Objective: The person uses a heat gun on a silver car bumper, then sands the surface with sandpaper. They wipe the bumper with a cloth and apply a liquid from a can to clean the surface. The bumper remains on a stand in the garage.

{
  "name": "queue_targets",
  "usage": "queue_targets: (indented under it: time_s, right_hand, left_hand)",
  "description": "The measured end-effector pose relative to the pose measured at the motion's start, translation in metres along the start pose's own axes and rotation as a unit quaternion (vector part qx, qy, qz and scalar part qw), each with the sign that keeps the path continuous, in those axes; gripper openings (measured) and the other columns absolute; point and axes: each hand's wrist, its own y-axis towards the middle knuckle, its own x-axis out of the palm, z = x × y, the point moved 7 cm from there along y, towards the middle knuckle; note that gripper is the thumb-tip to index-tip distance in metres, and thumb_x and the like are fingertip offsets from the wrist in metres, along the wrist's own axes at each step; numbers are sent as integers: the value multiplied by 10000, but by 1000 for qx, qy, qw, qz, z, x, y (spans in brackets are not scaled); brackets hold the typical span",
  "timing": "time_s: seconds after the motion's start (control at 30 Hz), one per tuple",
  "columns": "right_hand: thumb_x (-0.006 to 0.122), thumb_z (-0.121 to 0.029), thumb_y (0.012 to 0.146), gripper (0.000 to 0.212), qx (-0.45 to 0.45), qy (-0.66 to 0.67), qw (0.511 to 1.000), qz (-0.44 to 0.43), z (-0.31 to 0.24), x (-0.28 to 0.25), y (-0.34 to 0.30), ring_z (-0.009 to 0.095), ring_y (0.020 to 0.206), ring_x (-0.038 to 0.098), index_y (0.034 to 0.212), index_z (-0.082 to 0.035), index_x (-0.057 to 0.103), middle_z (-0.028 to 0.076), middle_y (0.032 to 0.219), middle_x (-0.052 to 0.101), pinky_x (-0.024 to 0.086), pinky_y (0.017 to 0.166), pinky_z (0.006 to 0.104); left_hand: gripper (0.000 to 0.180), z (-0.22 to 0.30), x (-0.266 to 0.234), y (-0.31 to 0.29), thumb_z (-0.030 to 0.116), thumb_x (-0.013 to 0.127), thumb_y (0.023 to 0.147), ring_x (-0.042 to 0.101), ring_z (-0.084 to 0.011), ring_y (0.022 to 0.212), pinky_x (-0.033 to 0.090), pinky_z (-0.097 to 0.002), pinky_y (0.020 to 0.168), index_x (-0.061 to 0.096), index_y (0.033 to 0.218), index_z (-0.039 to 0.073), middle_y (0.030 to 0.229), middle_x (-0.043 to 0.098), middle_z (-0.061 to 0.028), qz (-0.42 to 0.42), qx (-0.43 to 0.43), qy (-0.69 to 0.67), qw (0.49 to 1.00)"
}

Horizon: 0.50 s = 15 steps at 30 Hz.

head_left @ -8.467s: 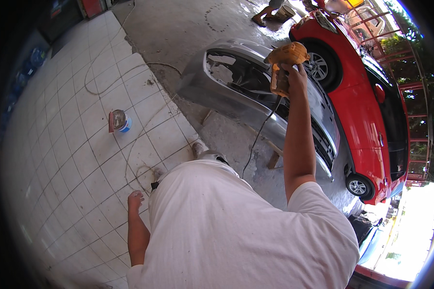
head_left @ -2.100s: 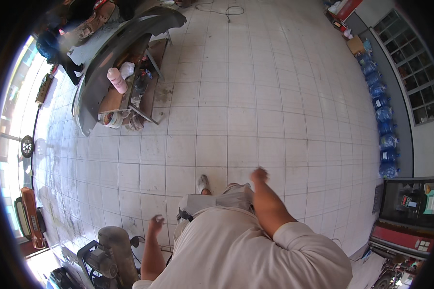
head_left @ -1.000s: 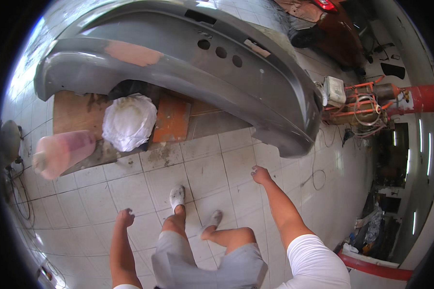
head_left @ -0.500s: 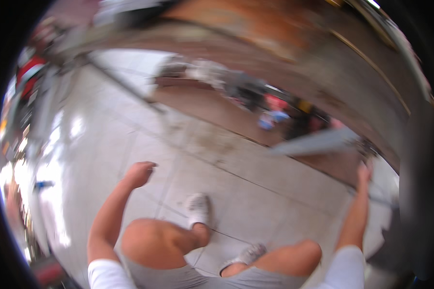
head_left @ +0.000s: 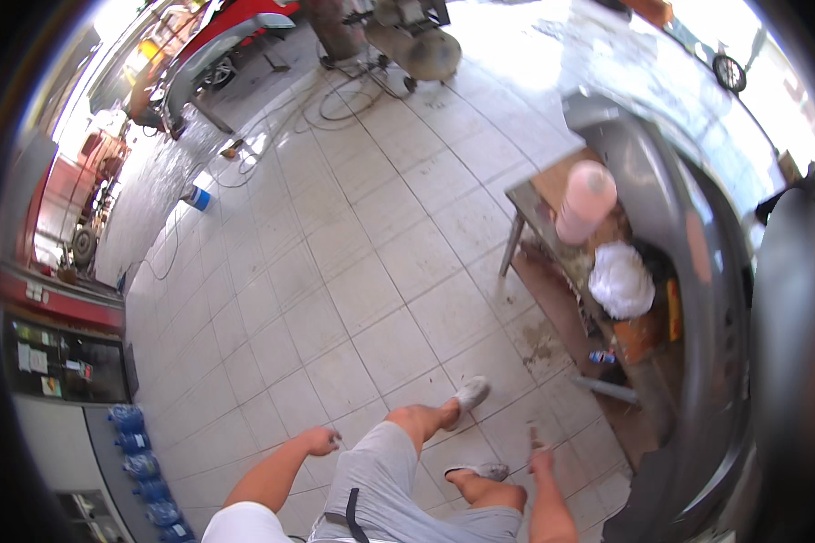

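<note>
Loosely curled left fingers (head_left: 334, 436), partly extended right fingers (head_left: 534, 437), grey bumper (head_left: 708, 344) right of both

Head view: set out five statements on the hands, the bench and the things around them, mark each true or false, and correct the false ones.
1. The pink bottle is on the bench. True.
2. The right hand is nearer the bench than the left hand. True.
3. The left hand holds the white bundle. False: the bundle lies on the bench.
4. The blue jugs line the picture's right edge. False: they are at lower left.
5. The grey bumper is left of the pink bottle. False: it is to the right.
</note>
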Motion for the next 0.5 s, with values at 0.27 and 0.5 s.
queue_targets:
  time_s: [0.27,0.5]
  right_hand:
    - [724,-499,948,511,-296,-192,861,-367,-516,86,-400,182,629,674,1088,-21,612,79,798,708,533,561,345]
    - [706,-472,960,471,-181,-373,877,-242,-674,99,-352,186,634,730,997,-3,705,84,772,754,549,545,361]
  left_hand:
    - [411,-218,52,-232,365,688,955,733,-238,1043,577,-403,887,726,1219,53,1105,771,-128,57,-272,-220,935]
    - [453,-387,-89,-204,439,709,913,716,-274,1070,564,-398,930,723,1253,140,1163,748,-144,125,-225,-203,945]
